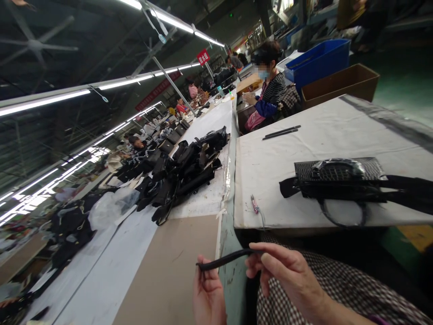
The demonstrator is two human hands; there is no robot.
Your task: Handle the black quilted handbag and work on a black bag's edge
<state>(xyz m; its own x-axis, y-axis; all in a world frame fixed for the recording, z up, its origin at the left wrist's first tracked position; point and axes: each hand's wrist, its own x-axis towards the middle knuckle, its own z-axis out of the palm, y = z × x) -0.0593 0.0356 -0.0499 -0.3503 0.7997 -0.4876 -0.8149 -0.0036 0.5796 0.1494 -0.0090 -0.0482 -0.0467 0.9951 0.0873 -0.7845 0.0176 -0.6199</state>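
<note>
A thin black strap [225, 259] stretches between both my hands at the bottom of the head view. My left hand [207, 293] pinches its left end with closed fingers. My right hand [287, 275] grips its right end, fingers curled round it. On the white work board [277, 176] ahead lies a black textured handbag [338, 180] with straps running off to the right. Small pink snips [254, 204] rest near the board's front edge.
A heap of black bags [182, 171] lies on the long white conveyor table [101, 271] at left. Two black strips [280, 132] lie at the board's far side. A seated person [269, 85] works beyond; a blue crate [318, 61] and a cardboard box [341, 83] stand behind.
</note>
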